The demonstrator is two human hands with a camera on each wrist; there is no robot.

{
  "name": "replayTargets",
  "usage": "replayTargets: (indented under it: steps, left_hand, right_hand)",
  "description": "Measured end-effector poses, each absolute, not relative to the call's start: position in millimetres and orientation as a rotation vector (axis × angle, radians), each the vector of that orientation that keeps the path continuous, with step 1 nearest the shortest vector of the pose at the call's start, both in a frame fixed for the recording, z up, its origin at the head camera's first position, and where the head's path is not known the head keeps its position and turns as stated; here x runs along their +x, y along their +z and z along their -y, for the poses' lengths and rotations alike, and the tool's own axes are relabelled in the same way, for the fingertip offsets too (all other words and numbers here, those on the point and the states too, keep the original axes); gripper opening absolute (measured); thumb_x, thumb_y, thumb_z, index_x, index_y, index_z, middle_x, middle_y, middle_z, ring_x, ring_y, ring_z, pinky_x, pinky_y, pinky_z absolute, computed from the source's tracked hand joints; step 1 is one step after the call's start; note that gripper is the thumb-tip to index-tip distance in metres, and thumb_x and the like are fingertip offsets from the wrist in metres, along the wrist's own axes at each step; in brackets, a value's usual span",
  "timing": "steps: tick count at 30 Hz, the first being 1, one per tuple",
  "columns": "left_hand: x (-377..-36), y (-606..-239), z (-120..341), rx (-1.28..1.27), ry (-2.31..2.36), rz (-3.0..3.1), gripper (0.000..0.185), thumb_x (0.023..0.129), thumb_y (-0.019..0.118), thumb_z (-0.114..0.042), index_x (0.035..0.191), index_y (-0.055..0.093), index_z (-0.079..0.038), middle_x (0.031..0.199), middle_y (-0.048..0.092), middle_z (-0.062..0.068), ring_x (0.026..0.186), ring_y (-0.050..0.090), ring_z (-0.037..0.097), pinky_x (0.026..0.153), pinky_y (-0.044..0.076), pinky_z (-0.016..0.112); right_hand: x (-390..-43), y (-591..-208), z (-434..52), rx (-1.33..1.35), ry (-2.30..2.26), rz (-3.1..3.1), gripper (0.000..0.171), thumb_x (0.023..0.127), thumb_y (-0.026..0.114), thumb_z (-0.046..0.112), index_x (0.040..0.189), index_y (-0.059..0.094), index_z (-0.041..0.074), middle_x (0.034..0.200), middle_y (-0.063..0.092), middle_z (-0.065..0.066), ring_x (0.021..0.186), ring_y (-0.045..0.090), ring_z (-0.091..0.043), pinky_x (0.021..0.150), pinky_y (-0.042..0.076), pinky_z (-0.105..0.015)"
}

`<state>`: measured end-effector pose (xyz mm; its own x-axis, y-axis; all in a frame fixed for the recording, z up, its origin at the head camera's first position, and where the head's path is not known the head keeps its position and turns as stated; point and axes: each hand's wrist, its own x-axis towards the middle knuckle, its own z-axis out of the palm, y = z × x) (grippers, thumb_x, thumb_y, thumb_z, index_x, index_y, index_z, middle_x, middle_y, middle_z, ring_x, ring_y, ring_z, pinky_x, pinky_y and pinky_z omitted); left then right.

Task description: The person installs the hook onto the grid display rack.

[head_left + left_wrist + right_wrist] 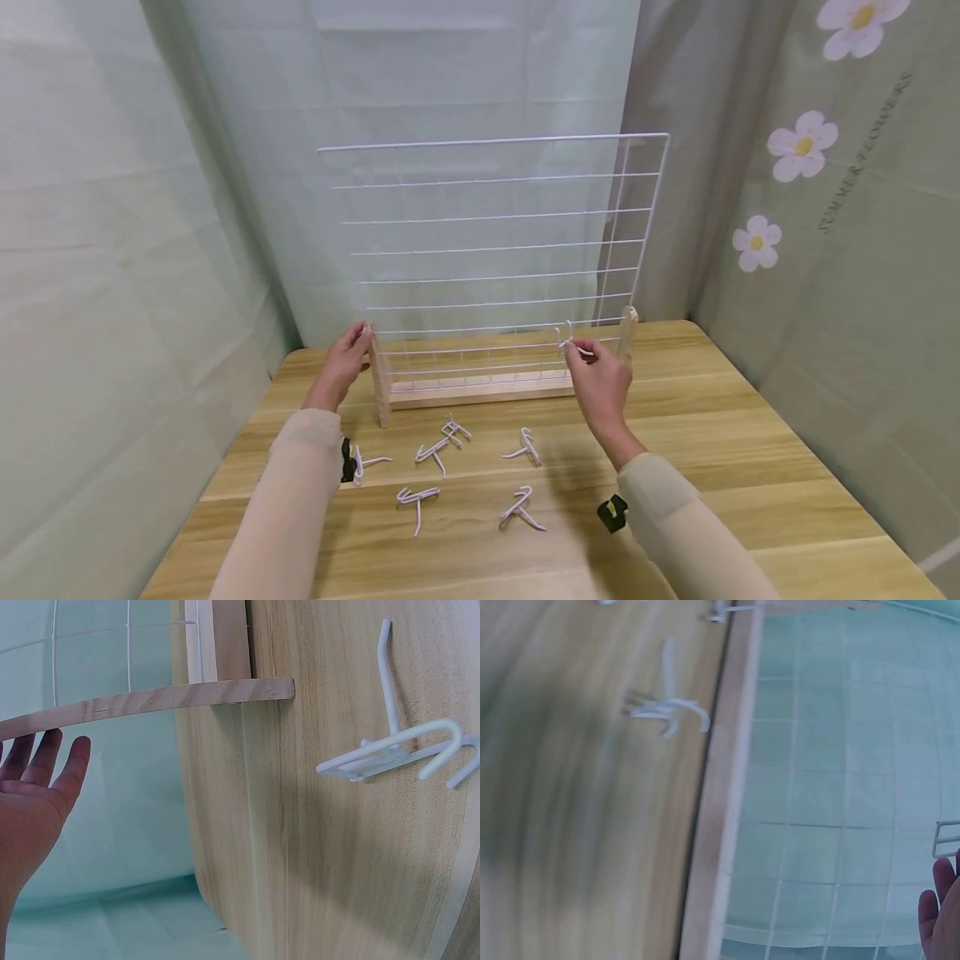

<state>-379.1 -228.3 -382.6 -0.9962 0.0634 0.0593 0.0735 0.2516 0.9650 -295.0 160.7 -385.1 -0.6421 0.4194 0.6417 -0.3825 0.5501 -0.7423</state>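
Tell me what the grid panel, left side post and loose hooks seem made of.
Grid panel: probably metal wire, coated white; its bars are thin and straight. Left side post: apparently pale, unpainted wood; faint grain shows along it. Loose hooks: likely metal rod, coated smooth white; thin, rounded bends suggest it, though plastic remains possible.

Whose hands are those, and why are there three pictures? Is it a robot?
There is no robot: these are a person's left hand and right hand. The big picture comes from a camera on the person's head, looking forward and down. The smaller ones come from the left wrist camera and the right wrist camera. On the wood-grain table lie six loose white wire hooks. Behind them, a white wire grid stands in a wooden base. The left hand touches the base's left side post. The right hand pinches a seventh hook, close to the grid. That right wrist picture is a bit blurry.
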Motion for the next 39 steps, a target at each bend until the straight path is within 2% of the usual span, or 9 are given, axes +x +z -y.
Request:
replayTargets:
  steps: [18,25,39]
  left_hand:
    - [-377,-378,229,-0.141,-1.918,2.500,0.061,0.109,0.033,-0.035,0.160,0.010,-0.011,0.163,0.015,0.017,0.147,0.019,0.035,0.115,0.026,0.056]
    - [-382,-383,232,-0.143,-1.900,2.500,0.062,0.109,0.033,-0.038,0.160,0.012,-0.012,0.163,0.017,0.017,0.146,0.021,0.035,0.115,0.027,0.055]
    - [-381,-383,232,-0.140,-1.915,2.496,0.063,0.108,0.034,-0.040,0.160,0.012,-0.013,0.163,0.016,0.016,0.147,0.020,0.035,0.115,0.026,0.056]
  right_hand:
    - [-321,-340,-179,-0.166,1.127,1.804,0.017,0.090,0.071,0.014,0.091,0.076,-0.002,0.088,0.074,-0.016,0.077,0.071,-0.028,0.069,0.054,-0.038]
    - [-329,-328,-192,-0.239,1.099,1.775,0.019,0.091,0.068,0.015,0.091,0.076,-0.002,0.088,0.074,-0.016,0.078,0.070,-0.030,0.074,0.052,-0.042]
    - [-343,-316,-214,-0.422,1.094,1.757,0.022,0.091,0.065,0.020,0.094,0.077,0.001,0.090,0.075,-0.013,0.083,0.070,-0.031,0.075,0.050,-0.044]
